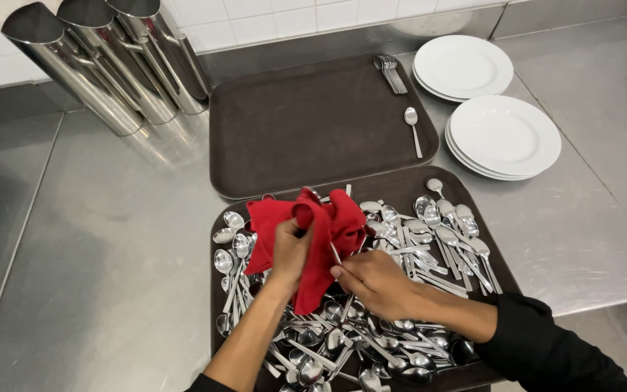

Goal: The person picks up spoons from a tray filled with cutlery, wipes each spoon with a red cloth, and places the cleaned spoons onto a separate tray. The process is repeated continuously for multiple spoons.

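Observation:
My left hand [289,252] grips a red cloth [326,226] above the near brown tray [400,187]. My right hand [373,282] pinches the handle of a piece of cutlery [336,253] whose upper end is wrapped inside the cloth. Under both hands the near tray is heaped with several steel spoons [437,236]. A second brown tray [306,123] lies just beyond, holding one single spoon [413,129] on its right side and a small bunch of forks [391,71] at its far right corner.
Two stacks of white plates [504,136] [463,67] sit to the right of the far tray. Three tall steel cylinders [103,62] stand at the back left against a white tiled wall. All of it rests on a steel counter [125,239], whose front edge runs at the lower right.

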